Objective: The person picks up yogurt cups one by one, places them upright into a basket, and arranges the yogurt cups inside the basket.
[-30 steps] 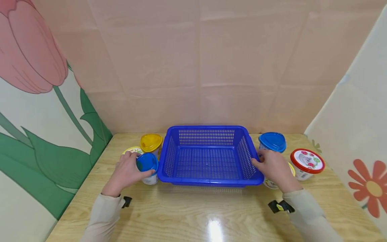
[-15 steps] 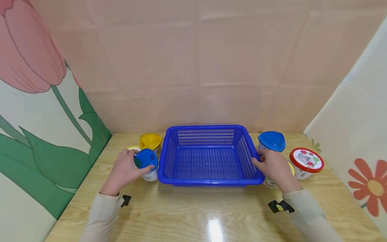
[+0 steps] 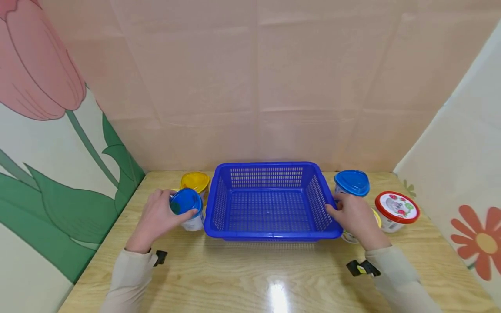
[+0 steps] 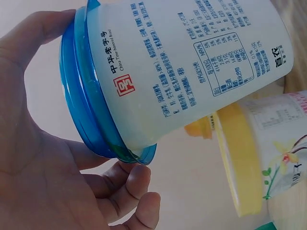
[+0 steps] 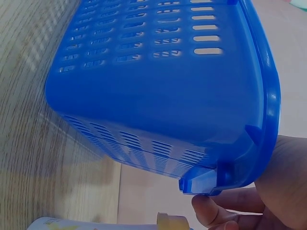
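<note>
Left hand (image 3: 153,217) pinches round white plastic cup (image 4: 177,72) by blue lid (image 3: 185,199), toward left edge of wooden bench (image 3: 219,280); lid may pop, dropping cup. Right hand (image 3: 355,217) holds boxy blue plastic basket (image 3: 274,235).

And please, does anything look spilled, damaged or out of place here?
Nothing stands out. I see no spill on the table, no break in the blue basket, and the blue-lidded tub in the left hand looks closed.

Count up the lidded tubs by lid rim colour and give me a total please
Blue-rimmed white tapered plastic tubs: 2
Yellow-rimmed white tapered plastic tubs, two mostly hidden in the head view: 3
Red-rimmed white tapered plastic tub: 1
Total: 6
</note>
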{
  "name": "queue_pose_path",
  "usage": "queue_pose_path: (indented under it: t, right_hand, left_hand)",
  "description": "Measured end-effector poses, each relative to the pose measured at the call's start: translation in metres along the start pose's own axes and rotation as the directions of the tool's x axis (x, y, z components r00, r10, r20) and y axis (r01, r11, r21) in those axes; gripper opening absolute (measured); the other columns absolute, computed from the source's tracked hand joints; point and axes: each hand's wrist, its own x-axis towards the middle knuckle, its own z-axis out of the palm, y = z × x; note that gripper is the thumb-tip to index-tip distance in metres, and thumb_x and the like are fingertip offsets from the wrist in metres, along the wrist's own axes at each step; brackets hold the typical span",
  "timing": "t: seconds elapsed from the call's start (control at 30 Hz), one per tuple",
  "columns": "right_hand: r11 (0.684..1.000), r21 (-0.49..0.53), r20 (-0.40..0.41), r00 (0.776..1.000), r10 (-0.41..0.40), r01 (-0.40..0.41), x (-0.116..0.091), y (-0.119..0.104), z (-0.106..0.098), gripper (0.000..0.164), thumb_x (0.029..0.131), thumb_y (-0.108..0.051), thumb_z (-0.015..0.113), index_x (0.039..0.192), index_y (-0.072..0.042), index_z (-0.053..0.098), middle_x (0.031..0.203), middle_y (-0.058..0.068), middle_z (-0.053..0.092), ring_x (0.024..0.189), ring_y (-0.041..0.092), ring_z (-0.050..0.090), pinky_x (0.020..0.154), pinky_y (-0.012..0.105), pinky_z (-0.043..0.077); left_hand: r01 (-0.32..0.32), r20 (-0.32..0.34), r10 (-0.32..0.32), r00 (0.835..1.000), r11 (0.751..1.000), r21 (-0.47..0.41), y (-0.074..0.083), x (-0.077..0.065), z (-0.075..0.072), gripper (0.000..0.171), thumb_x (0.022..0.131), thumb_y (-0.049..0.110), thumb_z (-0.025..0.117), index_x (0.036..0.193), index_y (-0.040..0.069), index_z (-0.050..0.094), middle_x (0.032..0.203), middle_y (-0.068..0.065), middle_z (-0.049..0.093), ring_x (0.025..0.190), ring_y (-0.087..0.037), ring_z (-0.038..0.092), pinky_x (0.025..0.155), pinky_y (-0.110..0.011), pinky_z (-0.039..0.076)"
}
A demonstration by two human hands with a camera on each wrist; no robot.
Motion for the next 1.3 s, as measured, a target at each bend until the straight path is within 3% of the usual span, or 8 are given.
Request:
queue_pose_path:
  t: [0.37,0.77,1.3]
  right_hand:
    - [1.0,-0.001,0.015,1.0,0.024,-0.024,0.0,-0.001,0.002,0.054,0.093,-0.029,0.07,0.127,0.011,0.06,0.095,0.022,0.07,0.072,0.024,0.063,0.065,0.045,0.059]
    - [1.0,0.002,0.029,0.999,0.021,-0.021,0.001,-0.002,0.0,0.055,0.093,-0.029,0.07,0.127,0.013,0.06,0.098,0.025,0.07,0.074,0.026,0.065,0.068,0.048,0.059]
    - [1.0,0.007,0.007,1.0,0.015,-0.015,0.001,-0.004,-0.001,0.054,0.093,-0.028,0.071,0.126,0.013,0.059,0.102,0.029,0.069,0.078,0.032,0.067,0.07,0.052,0.058]
  left_hand:
    - [-0.01,-0.066,0.012,0.998,1.0,0.023,0.008,0.002,-0.008,0.088,0.08,0.068,0.069,0.125,-0.007,0.056,0.114,-0.025,0.057,0.102,-0.039,0.049,0.081,-0.053,0.046]
    - [-0.031,-0.095,0.032,0.995,0.999,0.01,0.022,0.009,-0.027,0.087,0.08,0.066,0.07,0.124,-0.007,0.056,0.118,-0.025,0.056,0.109,-0.039,0.046,0.087,-0.057,0.046]
    - [-0.084,-0.161,0.086,0.983,0.996,0.02,0.03,0.017,-0.038,0.083,0.08,0.064,0.072,0.119,-0.008,0.057,0.113,-0.025,0.056,0.109,-0.042,0.045,0.088,-0.057,0.042]
